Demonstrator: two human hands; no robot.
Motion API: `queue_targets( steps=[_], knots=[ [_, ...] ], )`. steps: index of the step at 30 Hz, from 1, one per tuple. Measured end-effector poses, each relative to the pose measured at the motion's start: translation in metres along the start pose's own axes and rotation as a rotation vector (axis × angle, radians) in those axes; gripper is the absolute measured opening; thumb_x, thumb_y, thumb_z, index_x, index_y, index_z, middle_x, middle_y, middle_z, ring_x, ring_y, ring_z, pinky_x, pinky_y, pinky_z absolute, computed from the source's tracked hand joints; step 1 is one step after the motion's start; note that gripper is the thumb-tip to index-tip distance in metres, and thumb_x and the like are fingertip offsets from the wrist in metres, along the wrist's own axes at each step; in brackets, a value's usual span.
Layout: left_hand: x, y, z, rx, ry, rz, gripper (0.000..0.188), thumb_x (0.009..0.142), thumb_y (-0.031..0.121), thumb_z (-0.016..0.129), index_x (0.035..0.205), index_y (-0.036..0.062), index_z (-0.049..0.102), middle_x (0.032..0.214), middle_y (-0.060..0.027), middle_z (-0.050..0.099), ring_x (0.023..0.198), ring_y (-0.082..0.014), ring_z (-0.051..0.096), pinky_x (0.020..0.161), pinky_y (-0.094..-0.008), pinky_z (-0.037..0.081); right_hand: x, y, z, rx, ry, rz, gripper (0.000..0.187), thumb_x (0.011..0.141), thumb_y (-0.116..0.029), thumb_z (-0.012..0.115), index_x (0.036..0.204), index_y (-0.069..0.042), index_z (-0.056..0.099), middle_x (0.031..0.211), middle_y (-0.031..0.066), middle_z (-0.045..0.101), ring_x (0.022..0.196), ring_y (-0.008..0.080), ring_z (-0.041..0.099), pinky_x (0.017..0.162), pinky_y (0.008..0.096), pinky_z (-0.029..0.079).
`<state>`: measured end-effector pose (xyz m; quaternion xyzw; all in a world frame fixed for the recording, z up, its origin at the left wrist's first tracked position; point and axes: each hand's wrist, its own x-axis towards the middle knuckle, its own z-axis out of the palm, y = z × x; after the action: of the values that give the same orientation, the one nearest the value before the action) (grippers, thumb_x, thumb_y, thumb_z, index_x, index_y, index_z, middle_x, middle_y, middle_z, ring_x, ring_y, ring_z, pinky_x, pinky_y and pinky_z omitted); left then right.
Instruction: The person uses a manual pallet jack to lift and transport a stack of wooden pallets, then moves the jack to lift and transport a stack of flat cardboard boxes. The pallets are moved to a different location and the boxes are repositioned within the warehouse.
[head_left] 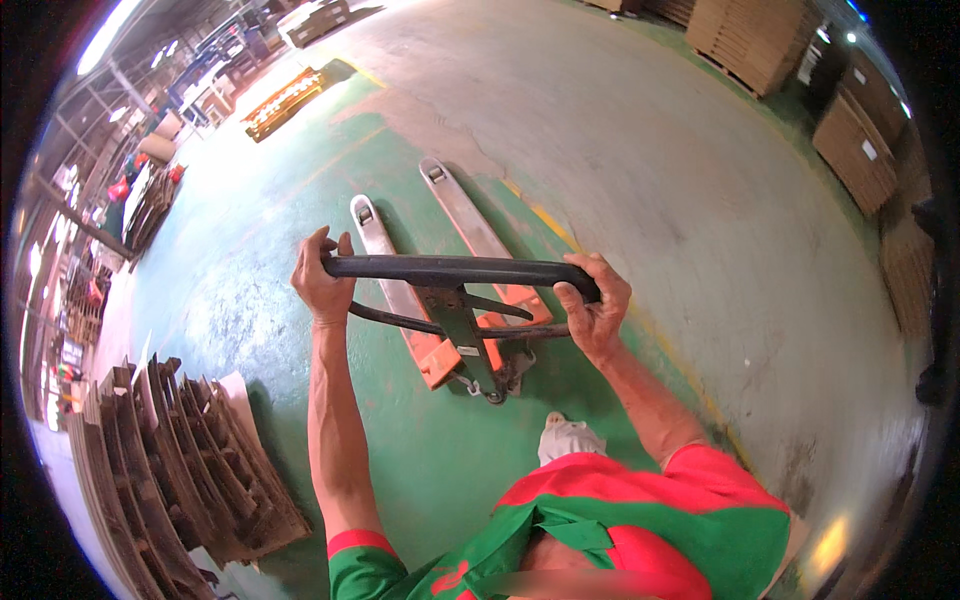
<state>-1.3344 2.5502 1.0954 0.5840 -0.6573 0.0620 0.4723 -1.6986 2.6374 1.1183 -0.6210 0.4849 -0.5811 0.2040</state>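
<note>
The fingers of my right hand [597,310] are wrapped over the right end of the black handle [450,270], thumb bent on the near side; those of my left hand [322,282] curl loosely about its left end, thumb raised. My left arm [340,420] reaches forward nearly straight, my right arm [650,390] angles inward. The orange pallet jack [438,362] stands just ahead, its forks [473,225] pointing away over the green floor [250,240]. The small pale label [467,351] below the handle I can't read.
</note>
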Motion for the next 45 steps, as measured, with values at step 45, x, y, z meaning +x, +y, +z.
queue_targets(
  steps=[45],
  knots=[
    [0.261,-0.268,0.419,0.19,0.135,-0.212,0.022,0.082,0.01,0.076,0.103,0.0059,0.07,0.085,-0.0157,0.07,0.075,-0.0328,0.071,0.067,-0.0411,0.055,0.499,0.547,0.364,0.156,-0.027,0.164,0.051,0.107,-0.042,0.04,0.092,-0.001,0.066,0.064,0.0029,0.056,0.053,0.0106,0.052,0.046,0.0279,0.04]
  ],
)
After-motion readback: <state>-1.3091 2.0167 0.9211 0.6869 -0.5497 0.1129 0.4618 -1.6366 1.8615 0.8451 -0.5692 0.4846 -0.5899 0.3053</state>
